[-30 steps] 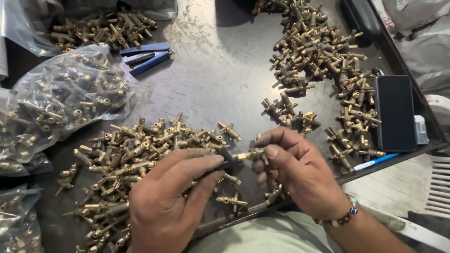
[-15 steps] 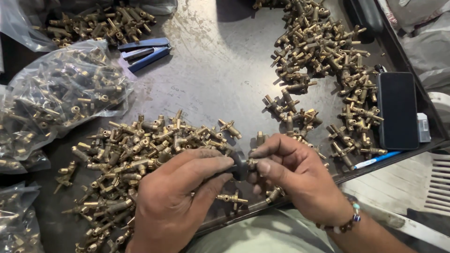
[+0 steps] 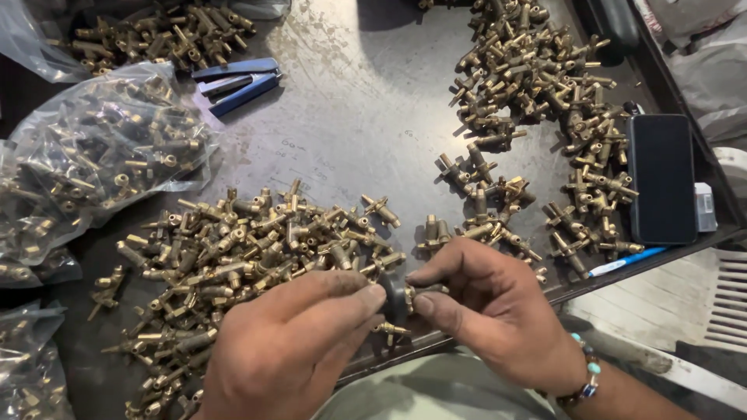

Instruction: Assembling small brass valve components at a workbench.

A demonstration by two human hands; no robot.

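Observation:
My left hand (image 3: 292, 350) and my right hand (image 3: 490, 311) meet at the near edge of a dark metal tray (image 3: 366, 132). Between their fingertips they pinch one small brass fitting (image 3: 416, 294) with a dark round part (image 3: 393, 299) on its left end. Just behind my left hand lies a big heap of brass fittings (image 3: 249, 249). A second spread of brass fittings (image 3: 537, 101) runs along the right side of the tray, beyond my right hand. My right wrist wears a beaded bracelet (image 3: 585, 377).
Clear plastic bags full of brass fittings (image 3: 101, 155) sit at the left. Blue-handled pliers (image 3: 237, 82) lie at the back left. A black phone (image 3: 661, 177) and a blue pen (image 3: 622, 263) rest at the tray's right edge.
Both hands have drawn closer together over the tray's near edge. The fitting, earlier sticking out between the fingers, is now pressed against the dark round part.

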